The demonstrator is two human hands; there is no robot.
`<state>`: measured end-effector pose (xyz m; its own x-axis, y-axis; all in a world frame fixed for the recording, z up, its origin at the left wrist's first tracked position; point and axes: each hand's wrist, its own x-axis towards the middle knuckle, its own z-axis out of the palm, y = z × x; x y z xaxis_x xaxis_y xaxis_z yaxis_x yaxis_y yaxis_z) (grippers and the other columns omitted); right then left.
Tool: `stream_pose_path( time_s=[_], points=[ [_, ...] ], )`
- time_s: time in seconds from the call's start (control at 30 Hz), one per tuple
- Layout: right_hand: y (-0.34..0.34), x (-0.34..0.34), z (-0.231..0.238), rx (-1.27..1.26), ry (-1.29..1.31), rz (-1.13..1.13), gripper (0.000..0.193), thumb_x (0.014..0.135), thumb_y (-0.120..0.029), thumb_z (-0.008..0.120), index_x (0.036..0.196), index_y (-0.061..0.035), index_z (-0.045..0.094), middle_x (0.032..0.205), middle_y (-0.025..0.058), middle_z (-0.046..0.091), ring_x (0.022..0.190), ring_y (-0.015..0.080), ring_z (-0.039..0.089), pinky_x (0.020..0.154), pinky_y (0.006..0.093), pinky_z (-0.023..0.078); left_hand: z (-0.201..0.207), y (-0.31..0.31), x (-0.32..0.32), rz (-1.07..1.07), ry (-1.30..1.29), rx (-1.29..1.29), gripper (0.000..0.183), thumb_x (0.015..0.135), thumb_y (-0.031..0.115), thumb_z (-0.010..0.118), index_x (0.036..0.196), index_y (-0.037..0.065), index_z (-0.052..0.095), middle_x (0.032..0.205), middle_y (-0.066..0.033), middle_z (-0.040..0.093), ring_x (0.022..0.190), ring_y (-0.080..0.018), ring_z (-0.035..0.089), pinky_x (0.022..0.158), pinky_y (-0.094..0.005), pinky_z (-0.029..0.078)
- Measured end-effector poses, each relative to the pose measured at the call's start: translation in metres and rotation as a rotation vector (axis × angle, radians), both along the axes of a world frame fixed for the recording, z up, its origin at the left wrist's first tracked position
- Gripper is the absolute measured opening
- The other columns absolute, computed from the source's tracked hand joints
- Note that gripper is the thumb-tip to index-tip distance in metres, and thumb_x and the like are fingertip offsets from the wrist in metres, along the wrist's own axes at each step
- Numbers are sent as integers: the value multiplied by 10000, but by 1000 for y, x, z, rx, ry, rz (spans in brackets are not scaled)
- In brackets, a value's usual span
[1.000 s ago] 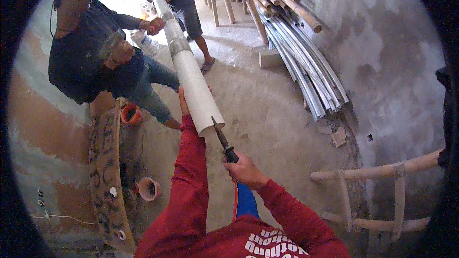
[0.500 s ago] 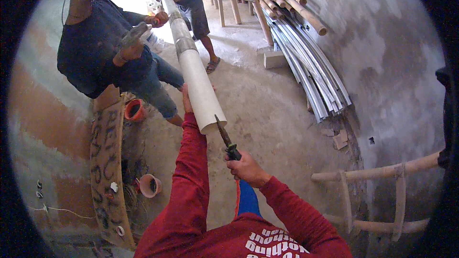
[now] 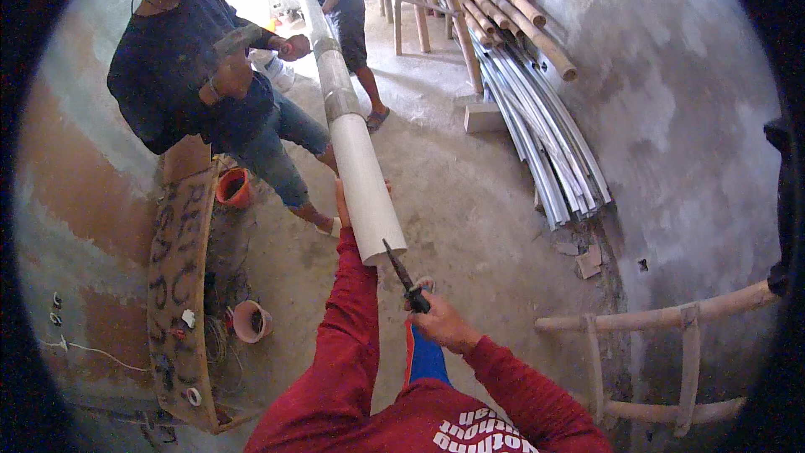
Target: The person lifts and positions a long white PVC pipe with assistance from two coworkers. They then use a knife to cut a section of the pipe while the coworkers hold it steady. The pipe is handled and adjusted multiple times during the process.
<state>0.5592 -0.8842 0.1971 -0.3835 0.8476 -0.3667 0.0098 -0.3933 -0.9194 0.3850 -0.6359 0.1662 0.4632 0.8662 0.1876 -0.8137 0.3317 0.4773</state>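
A long white pipe point(image 3: 366, 184) with grey bands slants away from me toward the far end of the room. Under its near part, my left hand point(image 3: 341, 202) cups it, with fingertips showing past the right side. My right hand point(image 3: 444, 319) grips the dark handle of a knife point(image 3: 401, 270) with a narrow, pointed dark blade. Its tip lies at the pipe's near end; whether it touches cannot be seen. On the left, a co-worker holds a hammer point(image 3: 237, 39) and an orange-red thing point(image 3: 288, 48) beside the pipe. Another person point(image 3: 340, 21) supports the far end.
Metal profiles point(image 3: 549, 130) and bamboo poles point(image 3: 520, 17) lie along the right wall, near a wooden trestle point(image 3: 419, 0). A bamboo ladder point(image 3: 654, 310) is at lower right. Buckets point(image 3: 252, 321) and a lettered board point(image 3: 180, 277) are on the left.
The pipe's near end has shifted right and closer to me, with my left hand under it. The knife tip has drawn back toward the pipe's end. The co-worker's hammer has risen slightly.
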Motion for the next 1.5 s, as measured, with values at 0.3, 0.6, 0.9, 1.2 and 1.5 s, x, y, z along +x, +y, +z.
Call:
stream_pose_path(
  time_s=[0.3, 0.6, 0.9, 1.2, 1.5],
  points=[
    [-36, -17, 8, 66, -225, -55, 269, 805, -178, 564, 1015, -12, 533, 845, 154, 580, 800, 312, 568, 744, 415, 456, -52, -18, -18, -57, -40, -95, 1062, 801, 790, 408, 1361, -110, 336, 1216, -288, 541, 1047, -351, 611, 875, -424, 543],
    [-37, -18, 31, 147, -308, -71, 248, 816, -180, 543, 1001, -15, 522, 783, 196, 583, 731, 383, 568, 684, 459, 450, -19, -25, -10, -81, -85, -95, 1112, 777, 833, 388, 1349, -120, 348, 1218, -294, 536, 1029, -348, 617, 880, -427, 540],
    [-37, -16, 45, -31, -180, -15, 194, 829, -168, 608, 971, -45, 559, 760, 18, 532, 705, 139, 504, 626, 313, 430, -15, -27, -18, 47, 128, -206, 1006, 776, 797, 470, 1324, -45, 419, 1106, -268, 614, 858, -341, 679, 742, -434, 589],
    [104, 96, 47, -143, -224, 174, 181, 901, -118, 621, 1059, -29, 619, 947, 65, 660, 903, 151, 596, 826, 325, 476, -40, 19, -64, 136, 177, -478, 999, 741, 764, 533, 1351, -18, 412, 1107, -271, 613, 916, -348, 656, 792, -467, 562],
    [539, 13, 50, 1051, -528, -93, 283, 877, -165, 622, 1127, -50, 556, 978, 195, 613, 881, 398, 588, 754, 444, 476, 23, 31, -54, 104, 248, -499, 1032, 717, 809, 434, 1312, -34, 456, 1094, -256, 615, 883, -354, 652, 749, -437, 558]
  ],
)
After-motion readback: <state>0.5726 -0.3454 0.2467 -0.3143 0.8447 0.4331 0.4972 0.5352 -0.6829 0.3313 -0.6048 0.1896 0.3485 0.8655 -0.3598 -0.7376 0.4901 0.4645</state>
